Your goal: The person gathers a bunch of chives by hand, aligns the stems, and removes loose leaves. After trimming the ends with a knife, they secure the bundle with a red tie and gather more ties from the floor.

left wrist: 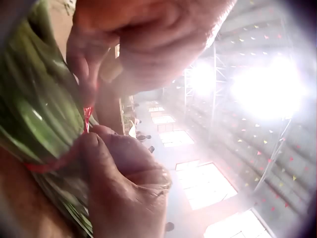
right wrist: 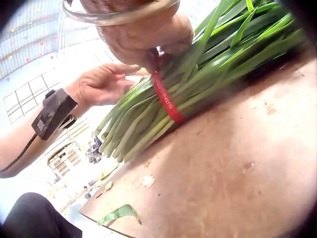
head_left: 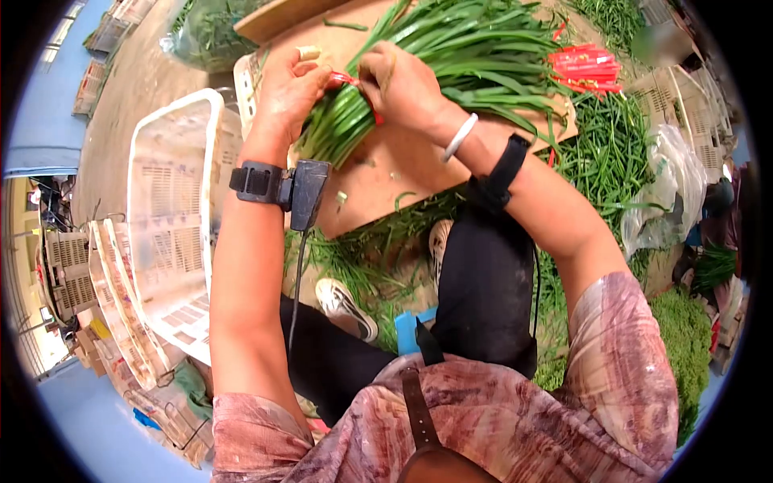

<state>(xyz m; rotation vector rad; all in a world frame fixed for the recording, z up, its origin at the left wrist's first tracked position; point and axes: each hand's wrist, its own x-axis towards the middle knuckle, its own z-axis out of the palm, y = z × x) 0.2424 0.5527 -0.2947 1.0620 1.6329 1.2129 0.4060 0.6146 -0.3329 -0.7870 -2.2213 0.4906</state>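
A bundle of long green stalks (head_left: 330,129) lies on the board, its cut ends toward the left arm. Around it runs a red printed tape (right wrist: 167,99), flat against the stalks in the right wrist view. The left hand (head_left: 291,90) pinches one part of the tape between thumb and finger above the bundle. Close beside it, the right hand (head_left: 401,87) pinches the tape too, fingers curled. In the left wrist view a short twisted piece of red tape (left wrist: 87,119) spans the two hands' fingertips (left wrist: 92,130). More loose green leaves (head_left: 483,60) spread behind on the board.
Red tape strips (head_left: 586,68) lie at the board's right. A white plastic basket (head_left: 173,209) stands left of the arms. Loose greens (head_left: 604,169) cover the floor around the board (head_left: 374,189), with a clear plastic bag (head_left: 667,193) at the right. Small scraps lie on the board.
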